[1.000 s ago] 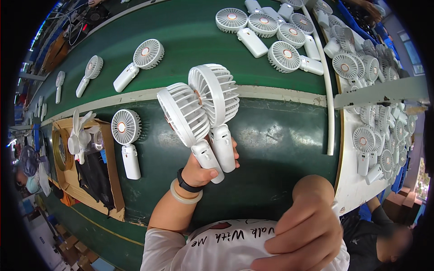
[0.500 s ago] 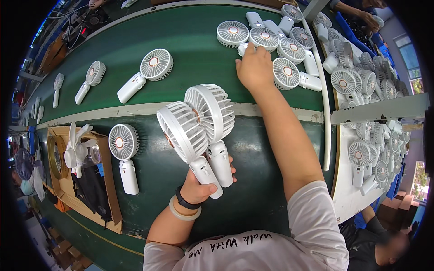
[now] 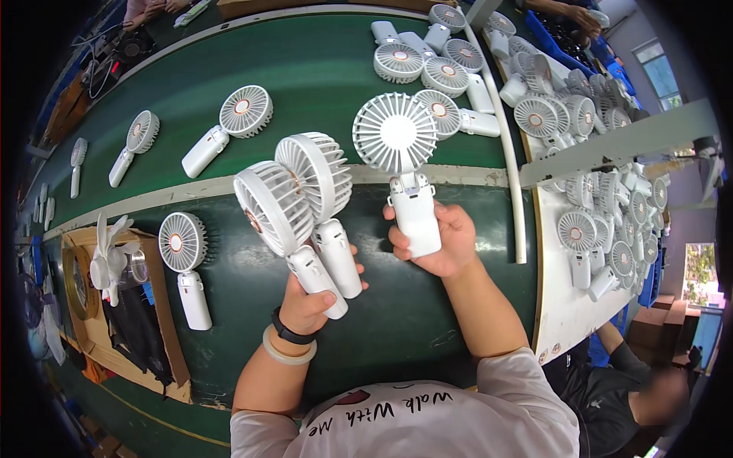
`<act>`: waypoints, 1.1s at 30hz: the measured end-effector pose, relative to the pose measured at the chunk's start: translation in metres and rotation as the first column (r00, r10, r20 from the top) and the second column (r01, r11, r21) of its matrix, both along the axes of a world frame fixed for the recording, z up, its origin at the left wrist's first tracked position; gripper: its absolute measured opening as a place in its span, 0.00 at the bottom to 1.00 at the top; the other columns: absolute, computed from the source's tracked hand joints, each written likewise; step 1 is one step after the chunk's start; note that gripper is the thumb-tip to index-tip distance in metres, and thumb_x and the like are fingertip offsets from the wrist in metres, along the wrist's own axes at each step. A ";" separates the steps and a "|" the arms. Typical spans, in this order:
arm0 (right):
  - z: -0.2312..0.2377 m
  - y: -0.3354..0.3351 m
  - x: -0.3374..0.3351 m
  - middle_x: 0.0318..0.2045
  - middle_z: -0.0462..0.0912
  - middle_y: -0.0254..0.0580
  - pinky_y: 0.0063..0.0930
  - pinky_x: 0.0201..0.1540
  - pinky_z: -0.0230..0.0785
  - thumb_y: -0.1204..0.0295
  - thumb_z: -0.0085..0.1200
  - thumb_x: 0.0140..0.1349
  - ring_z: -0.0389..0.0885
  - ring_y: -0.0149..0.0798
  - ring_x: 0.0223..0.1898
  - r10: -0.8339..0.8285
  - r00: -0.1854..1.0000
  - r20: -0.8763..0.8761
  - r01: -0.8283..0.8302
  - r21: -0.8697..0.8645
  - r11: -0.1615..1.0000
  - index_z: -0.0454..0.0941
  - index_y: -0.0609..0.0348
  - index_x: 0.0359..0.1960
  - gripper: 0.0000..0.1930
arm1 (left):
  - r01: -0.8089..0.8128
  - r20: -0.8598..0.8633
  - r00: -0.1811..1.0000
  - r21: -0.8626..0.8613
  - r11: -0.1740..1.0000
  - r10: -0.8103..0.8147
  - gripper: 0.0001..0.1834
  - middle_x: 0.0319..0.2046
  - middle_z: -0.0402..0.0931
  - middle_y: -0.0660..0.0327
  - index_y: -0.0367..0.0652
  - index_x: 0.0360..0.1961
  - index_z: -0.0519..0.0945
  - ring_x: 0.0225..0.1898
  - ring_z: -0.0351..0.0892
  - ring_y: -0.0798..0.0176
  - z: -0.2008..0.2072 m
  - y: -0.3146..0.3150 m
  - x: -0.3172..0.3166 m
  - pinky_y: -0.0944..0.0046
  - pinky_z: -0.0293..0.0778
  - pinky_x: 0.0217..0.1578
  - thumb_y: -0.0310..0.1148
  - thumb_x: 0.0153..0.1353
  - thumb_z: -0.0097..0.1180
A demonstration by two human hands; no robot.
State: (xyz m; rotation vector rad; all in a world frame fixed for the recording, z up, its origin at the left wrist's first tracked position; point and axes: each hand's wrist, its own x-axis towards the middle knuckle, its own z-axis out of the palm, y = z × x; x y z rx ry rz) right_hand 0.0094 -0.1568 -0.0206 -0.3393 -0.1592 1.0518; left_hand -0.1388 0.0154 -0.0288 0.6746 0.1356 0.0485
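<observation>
My left hand [image 3: 305,301] is closed round the handles of two white handheld fans, their round heads leaning together. The nearer fan [image 3: 269,208] overlaps the other fan [image 3: 324,174]. In my right hand [image 3: 450,240] a third white handheld fan [image 3: 396,133] stands upright, held by its handle, with the plain back of its cage toward me. Both hands are above the near green surface [image 3: 366,336]. To the left, a single white fan [image 3: 182,243] lies on that surface. Beyond my right hand, a cluster of white fans [image 3: 444,75] lies on the far green belt.
Several fans, such as one fan [image 3: 246,112], lie spaced along the green belt [image 3: 313,84]. A cardboard box [image 3: 179,336] with a white fan part sits at the left. A white pipe [image 3: 508,168] and metal bar [image 3: 611,145] border a fan-heaped table [image 3: 553,305] on the right. Other people work nearby.
My right hand has drawn back from the cluster on the belt, bringing one fan toward me and raising it upright. My left hand still holds its two fans.
</observation>
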 end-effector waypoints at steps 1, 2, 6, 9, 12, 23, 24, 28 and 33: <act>-0.003 -0.003 -0.003 0.47 0.72 0.53 0.34 0.30 0.68 0.57 0.41 0.63 0.73 0.43 0.31 -0.015 1.000 -0.018 0.015 0.018 1.000 0.59 0.57 0.59 0.26 | 0.000 -0.008 1.000 0.014 1.000 0.000 0.44 0.49 0.67 0.52 0.41 0.59 0.59 0.48 0.74 0.55 0.001 -0.001 0.000 0.51 0.77 0.45 0.34 0.40 0.69; -0.003 -0.005 -0.002 0.47 0.72 0.52 0.34 0.29 0.66 0.56 0.41 0.62 0.72 0.43 0.30 0.003 1.000 -0.012 -0.002 0.046 0.999 0.58 0.57 0.60 0.27 | 0.005 -0.007 1.000 0.015 1.000 -0.004 0.44 0.49 0.67 0.52 0.40 0.58 0.59 0.47 0.74 0.55 0.001 -0.002 0.000 0.51 0.77 0.44 0.34 0.40 0.69; -0.005 -0.005 0.003 0.46 0.70 0.50 0.31 0.26 0.63 0.54 0.40 0.62 0.71 0.41 0.27 0.044 0.999 0.030 -0.047 0.101 0.994 0.54 0.56 0.62 0.30 | 0.008 0.001 1.000 0.027 1.000 -0.008 0.43 0.49 0.68 0.52 0.40 0.58 0.59 0.47 0.75 0.55 0.000 -0.002 0.001 0.51 0.77 0.44 0.34 0.40 0.69; -0.004 -0.004 0.002 0.43 0.72 0.50 0.31 0.25 0.65 0.52 0.39 0.64 0.72 0.41 0.25 0.009 0.998 0.057 -0.013 0.065 0.998 0.56 0.57 0.61 0.29 | 0.004 0.001 1.000 0.027 1.000 -0.004 0.44 0.49 0.68 0.52 0.40 0.58 0.59 0.47 0.75 0.55 0.000 -0.001 0.000 0.51 0.78 0.44 0.34 0.40 0.69; -0.003 -0.001 -0.001 0.36 0.75 0.50 0.30 0.22 0.67 0.47 0.35 0.65 0.75 0.41 0.21 -0.024 0.994 0.104 0.024 -0.005 1.000 0.59 0.58 0.58 0.30 | -0.001 -0.008 1.000 0.022 1.000 0.001 0.44 0.48 0.68 0.52 0.40 0.58 0.58 0.47 0.75 0.55 0.002 -0.002 0.000 0.51 0.78 0.43 0.34 0.40 0.69; -0.016 -0.007 0.001 0.23 0.78 0.47 0.25 0.17 0.69 0.39 0.33 0.62 0.78 0.37 0.18 -0.006 0.963 0.268 0.019 -0.048 0.999 0.63 0.62 0.51 0.34 | -0.005 -0.020 1.000 0.026 1.000 0.006 0.44 0.48 0.68 0.52 0.40 0.58 0.59 0.46 0.75 0.55 0.002 -0.003 0.000 0.52 0.78 0.43 0.34 0.40 0.69; -0.017 -0.007 0.002 0.23 0.78 0.47 0.24 0.17 0.69 0.39 0.35 0.61 0.78 0.37 0.18 -0.004 0.955 0.295 0.019 -0.045 0.999 0.63 0.62 0.50 0.34 | -0.004 -0.019 1.000 0.030 1.000 0.005 0.44 0.48 0.68 0.52 0.40 0.58 0.59 0.46 0.75 0.55 0.002 -0.003 0.000 0.52 0.78 0.43 0.34 0.40 0.69; -0.027 -0.008 0.004 0.26 0.79 0.48 0.23 0.18 0.71 0.40 0.41 0.59 0.80 0.38 0.21 -0.026 0.939 0.344 0.051 -0.062 0.997 0.63 0.60 0.50 0.33 | 0.002 -0.016 1.000 0.038 0.999 -0.001 0.44 0.48 0.68 0.52 0.40 0.58 0.59 0.46 0.75 0.55 0.000 -0.003 0.000 0.53 0.78 0.43 0.35 0.39 0.69; -0.007 0.000 0.001 0.40 0.76 0.53 0.35 0.27 0.79 0.50 0.45 0.62 0.80 0.51 0.40 -0.008 0.983 0.181 0.023 -0.081 0.996 0.55 0.51 0.58 0.28 | 0.003 -0.026 1.000 0.042 0.999 -0.001 0.45 0.49 0.68 0.51 0.40 0.58 0.59 0.46 0.75 0.55 0.001 -0.002 -0.001 0.52 0.78 0.43 0.35 0.39 0.69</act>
